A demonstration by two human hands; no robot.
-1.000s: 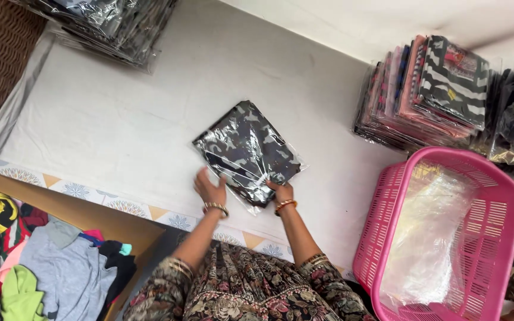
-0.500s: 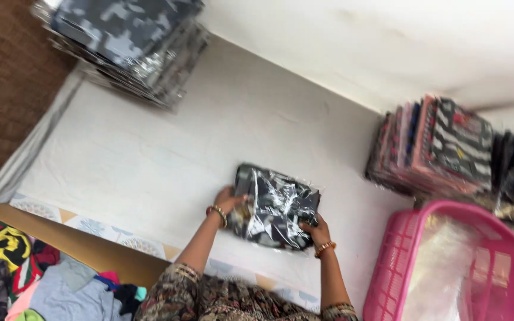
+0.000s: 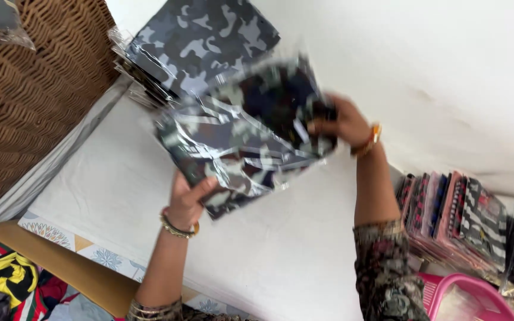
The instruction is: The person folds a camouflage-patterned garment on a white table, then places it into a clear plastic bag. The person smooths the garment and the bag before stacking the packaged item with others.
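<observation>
A folded camouflage garment in a shiny clear plastic bag [image 3: 245, 137] is lifted off the white sheet, blurred by motion. My left hand [image 3: 188, 199] grips its near lower corner, thumb on top. My right hand [image 3: 343, 122] holds its far right edge. Both wrists wear bangles. The bag hangs just in front of a stack of similar bagged camouflage garments [image 3: 197, 41] at the top left.
A brown wicker wall [image 3: 25, 95] stands at the left. A row of bagged patterned garments [image 3: 453, 217] lies at the right, a pink plastic basket [image 3: 465, 294] below it. A cardboard box edge [image 3: 72, 270] with coloured clothes [image 3: 7, 279] sits bottom left. White sheet [image 3: 292, 255] underneath.
Both hands have lifted the bagged garment off the sheet and carried it up and to the left, towards the camouflage stack. The view has swung left.
</observation>
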